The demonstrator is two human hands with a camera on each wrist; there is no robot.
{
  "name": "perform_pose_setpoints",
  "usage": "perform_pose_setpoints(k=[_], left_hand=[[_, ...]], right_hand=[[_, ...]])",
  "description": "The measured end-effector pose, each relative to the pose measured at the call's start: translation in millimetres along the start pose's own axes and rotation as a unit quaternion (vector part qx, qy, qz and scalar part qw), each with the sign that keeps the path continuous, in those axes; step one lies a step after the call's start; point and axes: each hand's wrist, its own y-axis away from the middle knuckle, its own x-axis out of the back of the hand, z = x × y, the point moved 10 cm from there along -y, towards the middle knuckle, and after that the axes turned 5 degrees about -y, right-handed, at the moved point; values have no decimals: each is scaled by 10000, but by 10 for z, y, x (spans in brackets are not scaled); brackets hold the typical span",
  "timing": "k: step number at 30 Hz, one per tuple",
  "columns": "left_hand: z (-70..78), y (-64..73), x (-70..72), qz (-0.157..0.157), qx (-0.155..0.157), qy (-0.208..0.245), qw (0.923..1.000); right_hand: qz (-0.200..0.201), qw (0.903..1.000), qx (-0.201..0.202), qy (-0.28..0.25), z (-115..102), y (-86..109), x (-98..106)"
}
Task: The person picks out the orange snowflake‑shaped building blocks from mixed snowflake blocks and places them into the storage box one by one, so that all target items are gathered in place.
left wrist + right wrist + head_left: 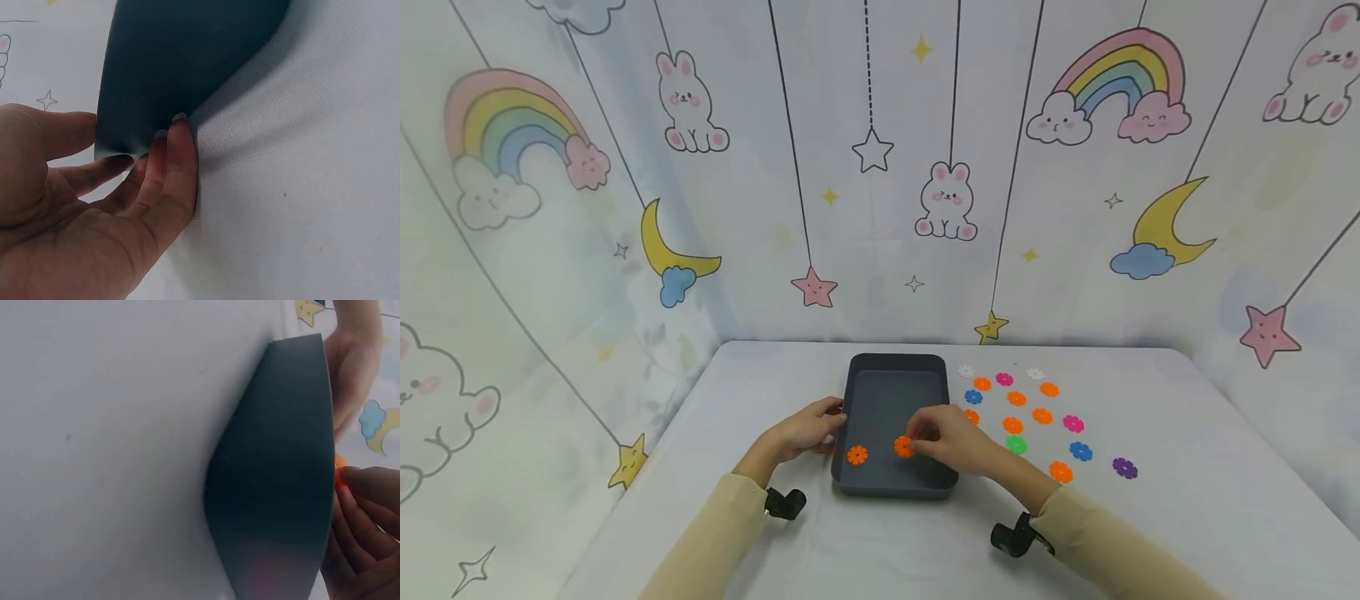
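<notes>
A dark grey rectangular tray lies on the white table. My left hand holds its left side; in the left wrist view, the thumb is at the rim and curled fingers touch the outer wall. Over the tray, my right hand pinches an orange notched plastic disc between thumb and fingertips. Another orange disc lies on the tray floor at left. From the right wrist, the tray wall hides most of the pinched disc.
Right of the tray, several notched discs lie scattered: orange, blue, pink, green, purple and white. A patterned cloth hangs behind the table.
</notes>
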Motion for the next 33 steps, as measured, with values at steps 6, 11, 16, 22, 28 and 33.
perform_pose_setpoints(k=[6, 11, 16, 22, 28, 33], left_hand=[[-4, 4, 4, 20, 38, 56, 10000], [-10, 0, 4, -9, 50, 93, 9999], [-3, 8, 7, 25, 50, 109, 9999], [-12, 12, 4, 47, 87, 63, 9999], [-13, 7, 4, 24, 140, 4, 9999], [-7, 6, 6, 23, 148, 9, 9999]], right_hand=[[-272, 9994, 1, 214, -23, -96, -215], [-411, 9988, 147, 223, -64, -155, -334], [-597, 9981, 96, 118, -54, -181, -437], [-724, 9972, 6, 185, -8, -197, -532], [-776, 9966, -107, 236, 9, -226, -580], [-790, 9964, -44, 306, -12, -240, -602]])
